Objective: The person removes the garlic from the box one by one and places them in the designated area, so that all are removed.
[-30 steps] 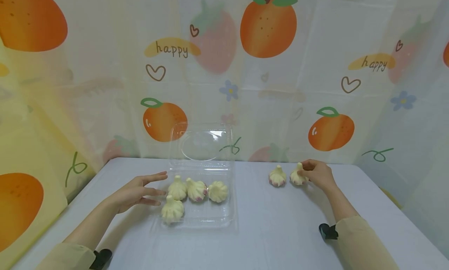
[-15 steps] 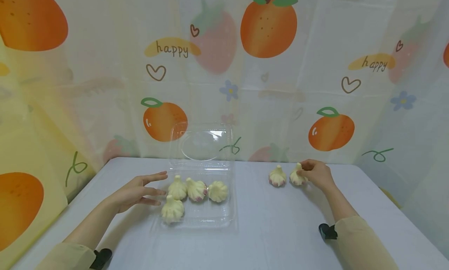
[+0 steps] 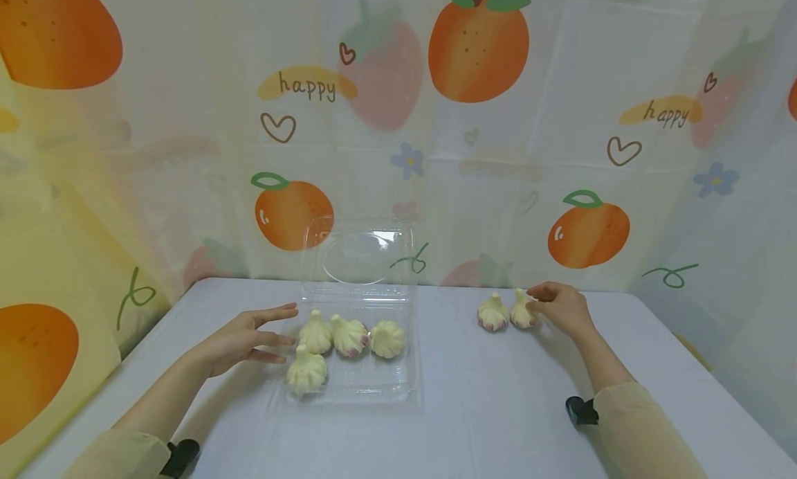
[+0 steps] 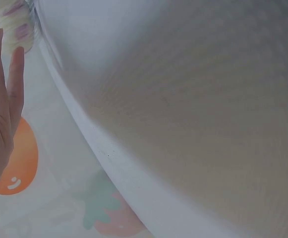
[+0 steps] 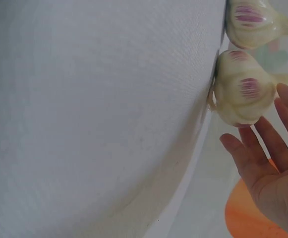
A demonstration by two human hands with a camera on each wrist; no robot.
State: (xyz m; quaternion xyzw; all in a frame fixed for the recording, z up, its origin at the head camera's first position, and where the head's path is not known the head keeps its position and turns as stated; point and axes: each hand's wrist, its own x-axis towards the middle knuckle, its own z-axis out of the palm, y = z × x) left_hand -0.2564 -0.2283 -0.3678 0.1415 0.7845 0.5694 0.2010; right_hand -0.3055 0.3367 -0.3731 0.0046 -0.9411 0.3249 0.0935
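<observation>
In the head view, a clear plastic clamshell box [image 3: 373, 396] stands with its lid [image 3: 358, 257] raised and several garlic bulbs [image 3: 349, 337] in its tray. My left hand [image 3: 245, 340] is at the box's left side, fingers spread and holding nothing; its straight fingertips [image 4: 18, 52] reach toward a bulb in the left wrist view. To the right, two garlic bulbs stand upright side by side on the table. My right hand [image 3: 565, 311] is by the right-hand bulb [image 5: 245, 89], its loosely extended fingertips right at the bulb's side. The other bulb [image 3: 493, 313] is just left of it.
A white cloth covers the table [image 3: 473, 410]. Right behind its far edge hangs a curtain [image 3: 473, 133] printed with oranges, strawberries and hearts. Dark straps [image 3: 582, 410] sit at both sleeve cuffs.
The right-hand garlic bulb has shifted a little left, closer to its neighbour, and more of it shows beside my right fingers. My left hand has stayed in place.
</observation>
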